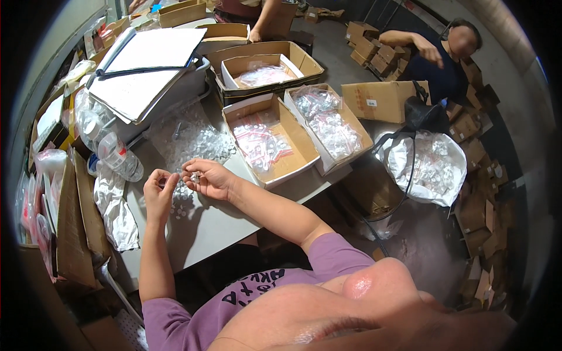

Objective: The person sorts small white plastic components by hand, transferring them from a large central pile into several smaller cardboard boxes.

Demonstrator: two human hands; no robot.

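My left hand (158, 191) is closed in a pinch over the table, thumb against the fingers; what it pinches is too small to make out. Beside it, my right hand (212, 179) has curled fingers around a few small whitish pieces (195, 176). The fingertips of both hands are close together. Just beyond them a heap of small white plastic pieces (205, 144) lies on the table, partly on or in a clear plastic bag (167, 130). More loose white pieces (180, 209) are scattered below my hands.
Open cardboard boxes (304, 143) with bagged small parts stand to the right. Papers (132, 93), clear bottles (122, 158) and a white cloth (114, 202) are at the left. A white sack (430, 164) of pieces hangs right. Two other people (436, 70) are beyond the table.
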